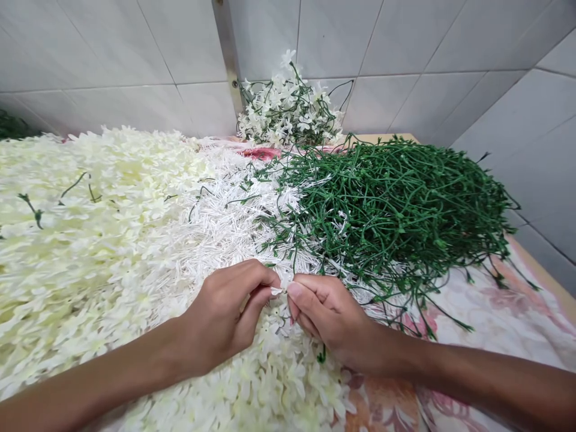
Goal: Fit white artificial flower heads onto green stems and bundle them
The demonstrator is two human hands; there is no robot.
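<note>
White artificial blossom [278, 290] pinched between fingertips of both closed hands, left hand [222, 309] and right hand [326, 318], near a heap of thin green stems [387, 210].

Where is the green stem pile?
The green stem pile sits upper right in the head view, by the tiled wall, beyond the right hand.

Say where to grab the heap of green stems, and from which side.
Best bet: grip the loose stems trailing from the near right edge of the heap of green stems onto the floral cloth, coming from the front right. They hang free of the tangle, and that side avoids the left hand and right hand.
</note>
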